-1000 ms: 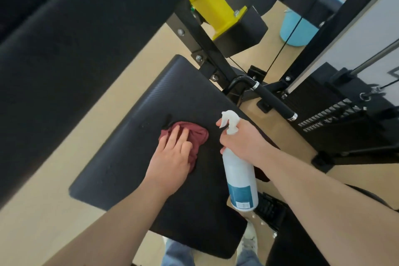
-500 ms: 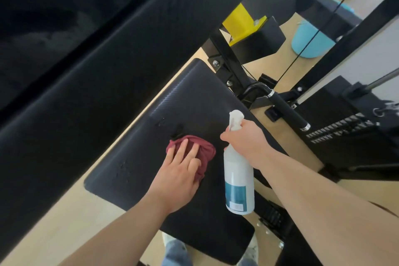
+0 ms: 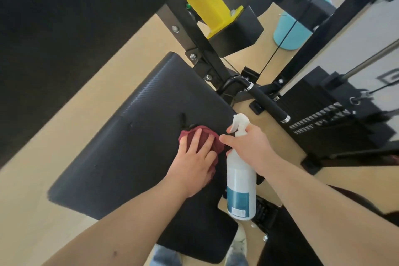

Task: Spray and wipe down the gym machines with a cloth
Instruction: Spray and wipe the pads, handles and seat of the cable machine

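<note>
The left grip (image 3: 194, 157) lies flat on a dark red cloth (image 3: 206, 130), fingers spread and straight, palm pressing it down onto the black seat pad (image 3: 129, 157) of the gym machine. The cloth is bunched under the fingers and palm, with its edges showing beyond the fingertips and along the right side of the hand. It sits near the seat pad's right edge, toward the frame end.

The right grip (image 3: 250, 147) is curled round the neck of a white spray bottle (image 3: 240, 181), just below the trigger head, with one finger stretched out to the left. The bottle hangs upright from this hold, its body with a teal label below the hand and beside the seat pad's right edge. The nozzle points left, just above the cloth; the stretched finger comes close to the cloth, but I cannot tell whether they touch.

A large black back pad (image 3: 64, 28) fills the upper left. A yellow bracket (image 3: 207, 4) sits on the black frame above the seat, a black handle (image 3: 267, 101) juts out to the right, and a weight stack (image 3: 319, 123) stands beyond it. A teal bucket (image 3: 289, 34) rests on the pale wooden floor (image 3: 43, 222).
</note>
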